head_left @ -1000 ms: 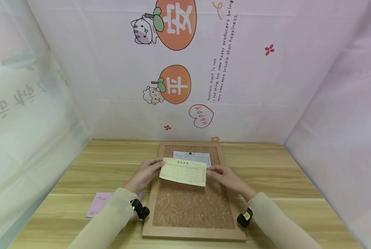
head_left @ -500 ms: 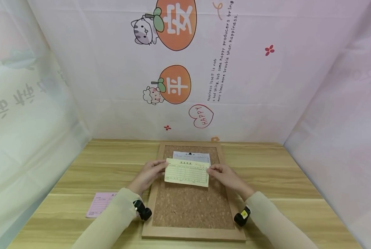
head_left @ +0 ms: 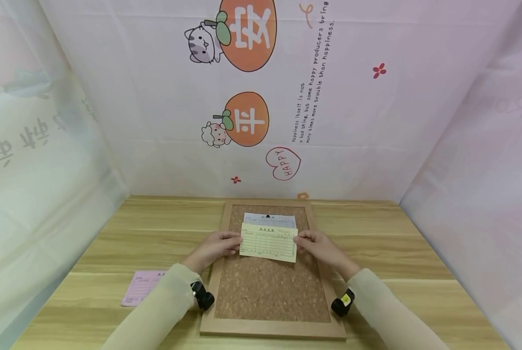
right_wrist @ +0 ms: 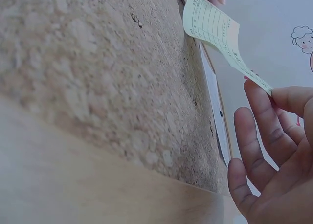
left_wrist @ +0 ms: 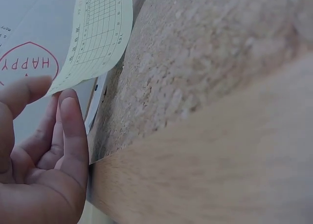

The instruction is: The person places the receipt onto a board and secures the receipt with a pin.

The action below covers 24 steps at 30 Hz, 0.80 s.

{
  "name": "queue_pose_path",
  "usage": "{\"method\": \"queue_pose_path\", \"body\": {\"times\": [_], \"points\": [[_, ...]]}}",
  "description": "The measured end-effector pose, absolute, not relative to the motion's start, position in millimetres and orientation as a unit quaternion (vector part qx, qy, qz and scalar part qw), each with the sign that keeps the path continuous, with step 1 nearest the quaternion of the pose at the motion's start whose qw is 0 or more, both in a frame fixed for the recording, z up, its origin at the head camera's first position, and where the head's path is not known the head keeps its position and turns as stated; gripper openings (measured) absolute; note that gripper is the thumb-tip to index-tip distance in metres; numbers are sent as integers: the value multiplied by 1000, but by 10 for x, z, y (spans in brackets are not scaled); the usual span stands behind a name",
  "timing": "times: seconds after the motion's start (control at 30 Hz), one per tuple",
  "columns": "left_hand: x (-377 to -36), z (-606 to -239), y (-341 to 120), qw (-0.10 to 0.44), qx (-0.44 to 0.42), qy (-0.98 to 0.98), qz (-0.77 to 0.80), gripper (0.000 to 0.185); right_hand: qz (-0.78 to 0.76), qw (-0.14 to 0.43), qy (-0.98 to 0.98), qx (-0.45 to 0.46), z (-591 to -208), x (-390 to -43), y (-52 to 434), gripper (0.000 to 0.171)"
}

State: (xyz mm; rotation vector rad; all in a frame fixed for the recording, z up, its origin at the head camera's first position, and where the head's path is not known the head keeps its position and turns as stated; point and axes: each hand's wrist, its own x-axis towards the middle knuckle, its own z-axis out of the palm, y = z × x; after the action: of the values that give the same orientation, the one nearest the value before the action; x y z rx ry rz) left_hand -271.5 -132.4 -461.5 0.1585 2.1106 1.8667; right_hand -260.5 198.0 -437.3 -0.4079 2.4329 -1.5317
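Both hands [head_left: 214, 248] at yellow gridded slip [head_left: 268, 241], curling above corkboard [head_left: 265, 291]

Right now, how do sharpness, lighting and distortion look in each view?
Head view: evenly lit, no glare, wide-angle bending at the edges; yellow slip sharp. Left wrist view: cork board soft, close left hand fairly clear. Right wrist view: board surface blurred up close, right hand sharper.

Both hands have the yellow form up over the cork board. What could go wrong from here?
1. The yellow form is pinched only at its side edges by the left hand and right hand, and it bows in the right wrist view, so it may crease or slip.
2. It overlaps the white slip pinned on the cork board and could land crooked or cover it.
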Motion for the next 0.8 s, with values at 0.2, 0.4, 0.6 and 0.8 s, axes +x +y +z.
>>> {"method": "queue_pose_path", "body": {"times": [0.2,0.4,0.6,0.8], "points": [[-2752,-4622,-1297,157,38,757,633,40,-533,124,826,-135,-4342,-2589,1987,36],[-2748,-4594,-1297,155,25,760,631,34,-526,122,833,-124,-4337,-2607,2025,37],[-2748,-4591,-1294,153,29,769,620,31,-500,113,848,-132,-4370,-2645,2055,34],[-2761,-4594,-1271,145,53,797,583,28,-472,91,866,-141,-4413,-2667,2062,27]]}}
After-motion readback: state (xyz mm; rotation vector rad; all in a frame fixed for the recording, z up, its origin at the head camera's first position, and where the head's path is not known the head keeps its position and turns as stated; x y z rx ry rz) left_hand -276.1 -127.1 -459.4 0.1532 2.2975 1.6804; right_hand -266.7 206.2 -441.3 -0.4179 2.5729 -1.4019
